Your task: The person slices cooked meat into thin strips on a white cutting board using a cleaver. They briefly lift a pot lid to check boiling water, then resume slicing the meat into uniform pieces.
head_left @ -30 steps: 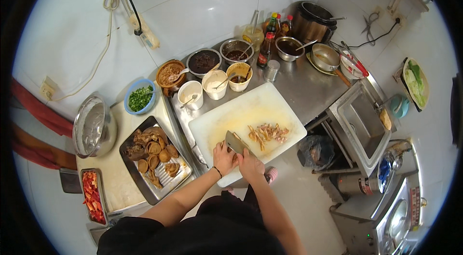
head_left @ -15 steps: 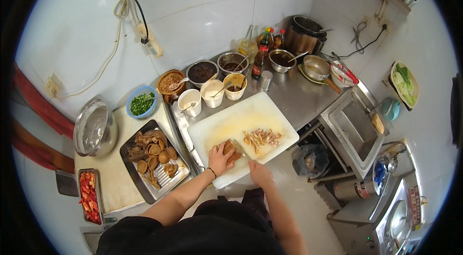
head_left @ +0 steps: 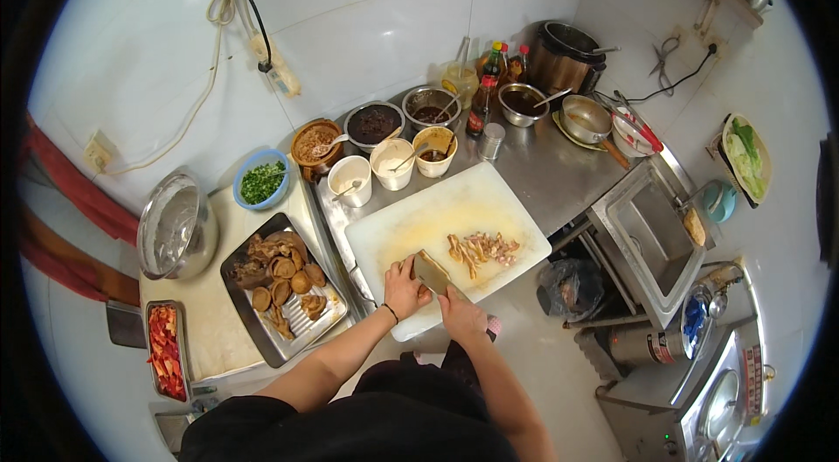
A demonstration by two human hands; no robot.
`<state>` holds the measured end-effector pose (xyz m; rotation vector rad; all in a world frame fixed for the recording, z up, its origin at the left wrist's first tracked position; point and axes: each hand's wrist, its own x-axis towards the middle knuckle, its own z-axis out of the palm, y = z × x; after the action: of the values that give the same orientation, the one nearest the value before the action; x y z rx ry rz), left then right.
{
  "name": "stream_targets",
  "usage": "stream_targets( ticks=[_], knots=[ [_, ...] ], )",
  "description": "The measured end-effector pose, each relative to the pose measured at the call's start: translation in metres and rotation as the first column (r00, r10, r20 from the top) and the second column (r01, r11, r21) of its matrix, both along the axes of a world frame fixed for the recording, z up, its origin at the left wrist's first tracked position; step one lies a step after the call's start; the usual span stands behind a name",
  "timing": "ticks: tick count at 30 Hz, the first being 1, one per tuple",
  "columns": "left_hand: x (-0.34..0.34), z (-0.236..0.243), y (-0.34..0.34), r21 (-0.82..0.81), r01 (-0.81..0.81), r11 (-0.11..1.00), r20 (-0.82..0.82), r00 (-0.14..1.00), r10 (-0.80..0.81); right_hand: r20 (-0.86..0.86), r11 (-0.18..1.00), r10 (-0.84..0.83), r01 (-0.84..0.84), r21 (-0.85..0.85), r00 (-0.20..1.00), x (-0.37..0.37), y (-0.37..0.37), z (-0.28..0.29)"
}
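Observation:
A white cutting board (head_left: 507, 208) with a yellowed middle lies in front of me. My right hand (head_left: 463, 318) grips a cleaver (head_left: 430, 273), its broad blade slanting across the board's near part. Close against the blade, my left hand (head_left: 404, 289) has its fingers bent and pressed onto a piece of brown food, mostly hidden by fingers and blade. A thin light-brown strip of food (head_left: 437, 264) shows along the blade's far side. Farther right on the board lie cut brown strips (head_left: 463, 252) and a small heap of pinkish chopped pieces (head_left: 500, 249).
To the left, a metal tray (head_left: 301, 335) holds brown cooked food, near a blue bowl of chopped greens (head_left: 260, 185) and a tray of red pieces (head_left: 166, 348). White tubs (head_left: 350, 180), sauce bowls (head_left: 524, 104) and bottles (head_left: 479, 108) stand behind the board. Right is a sink (head_left: 655, 235).
The cleaver has turned so its broad face shows more. My right hand has shifted slightly left and stays on its handle. My left hand has moved slightly right in the picture.

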<state>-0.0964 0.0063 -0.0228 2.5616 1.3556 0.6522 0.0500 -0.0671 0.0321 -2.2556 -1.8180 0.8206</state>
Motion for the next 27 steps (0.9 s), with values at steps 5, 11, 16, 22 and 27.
stream_targets(
  ticks=[5,11,16,22,27],
  knots=[
    [0.001,0.003,-0.001,-0.077,0.0,0.997,-0.014,1.0,-0.001,0.088,0.999,-0.007,0.009,-0.032,0.996,-0.009,0.003,-0.006],
    [0.002,-0.004,-0.003,-0.039,-0.018,0.999,0.017,1.0,0.019,0.023,1.0,-0.024,0.024,-0.014,0.999,-0.011,0.012,-0.009],
    [0.006,-0.007,-0.003,-0.019,-0.042,0.999,0.045,0.998,0.043,-0.015,0.997,-0.004,0.002,-0.074,1.0,-0.011,0.035,0.002],
    [0.005,-0.004,-0.001,-0.019,-0.035,0.999,-0.025,0.999,0.035,-0.007,0.999,0.022,-0.022,-0.038,1.0,-0.015,0.051,-0.01],
    [-0.004,0.005,-0.001,0.059,0.039,0.997,0.003,0.999,-0.04,-0.049,1.0,-0.013,0.012,-0.01,0.999,0.006,0.013,-0.005]
  ],
)
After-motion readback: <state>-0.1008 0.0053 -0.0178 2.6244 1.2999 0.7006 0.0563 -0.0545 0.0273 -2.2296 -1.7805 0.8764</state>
